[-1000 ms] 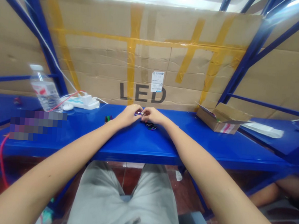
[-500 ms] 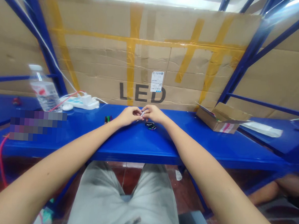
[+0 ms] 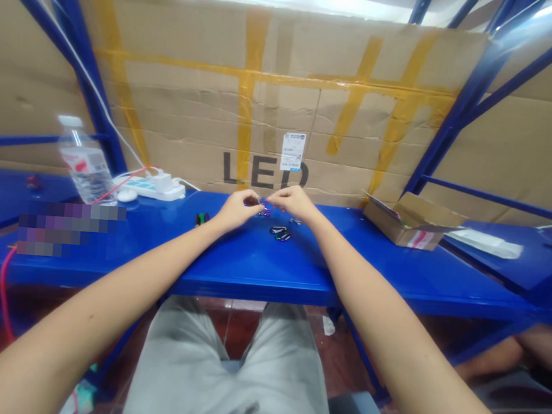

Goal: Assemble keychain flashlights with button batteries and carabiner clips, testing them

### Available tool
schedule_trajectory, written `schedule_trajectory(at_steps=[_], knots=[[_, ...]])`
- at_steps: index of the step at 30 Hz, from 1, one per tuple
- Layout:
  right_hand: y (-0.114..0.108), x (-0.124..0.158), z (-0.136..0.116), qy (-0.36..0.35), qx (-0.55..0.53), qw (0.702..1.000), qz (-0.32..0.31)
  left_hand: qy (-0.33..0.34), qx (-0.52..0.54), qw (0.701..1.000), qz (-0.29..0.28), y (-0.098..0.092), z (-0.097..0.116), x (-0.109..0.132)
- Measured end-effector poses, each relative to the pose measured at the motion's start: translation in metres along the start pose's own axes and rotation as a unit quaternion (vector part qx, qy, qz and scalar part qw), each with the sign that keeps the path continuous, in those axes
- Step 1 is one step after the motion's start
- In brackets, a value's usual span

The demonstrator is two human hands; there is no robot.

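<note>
My left hand [image 3: 237, 209] and my right hand [image 3: 293, 201] meet over the far part of the blue bench [image 3: 253, 262], fingers pinched on a small shiny metal piece [image 3: 264, 210] held between them. Just in front of the hands, a couple of dark metal clip-like pieces [image 3: 279, 233] lie on the bench. A tiny metal bit [image 3: 296, 221] rests by my right hand. To the left of my left hand lie small dark and green items [image 3: 201, 218].
A taped cardboard sheet marked LED [image 3: 268, 105] stands behind the bench. A water bottle [image 3: 83, 162] and a white power strip [image 3: 152, 187] sit at the left. An open cardboard box [image 3: 410, 219] and a white packet [image 3: 484, 242] are on the right. Another person's arm [image 3: 521, 356] shows at the lower right.
Both hands lifted slightly and moved away from me with the small piece; the clip-like pieces, earlier under my right hand, now lie uncovered on the bench.
</note>
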State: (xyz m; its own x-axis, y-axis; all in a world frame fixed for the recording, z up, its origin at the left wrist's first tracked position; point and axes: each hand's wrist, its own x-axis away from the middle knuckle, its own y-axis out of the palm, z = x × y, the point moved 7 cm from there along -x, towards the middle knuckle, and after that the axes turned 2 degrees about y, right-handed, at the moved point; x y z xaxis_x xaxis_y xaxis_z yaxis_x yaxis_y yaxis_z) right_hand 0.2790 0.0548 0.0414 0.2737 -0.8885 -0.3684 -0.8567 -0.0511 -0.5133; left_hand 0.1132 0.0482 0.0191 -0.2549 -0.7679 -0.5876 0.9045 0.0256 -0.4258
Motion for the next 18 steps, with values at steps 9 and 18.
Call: schedule_trajectory(at_steps=[9, 18], knots=[[-0.063, 0.004, 0.053, 0.162, 0.334, 0.928, 0.006, -0.081, 0.092, 0.992, 0.01, -0.001, -0.018, -0.002], [-0.046, 0.007, 0.077, 0.214, 0.34, 0.91, -0.106, -0.073, 0.089, 0.993, -0.031, 0.007, -0.021, -0.002]])
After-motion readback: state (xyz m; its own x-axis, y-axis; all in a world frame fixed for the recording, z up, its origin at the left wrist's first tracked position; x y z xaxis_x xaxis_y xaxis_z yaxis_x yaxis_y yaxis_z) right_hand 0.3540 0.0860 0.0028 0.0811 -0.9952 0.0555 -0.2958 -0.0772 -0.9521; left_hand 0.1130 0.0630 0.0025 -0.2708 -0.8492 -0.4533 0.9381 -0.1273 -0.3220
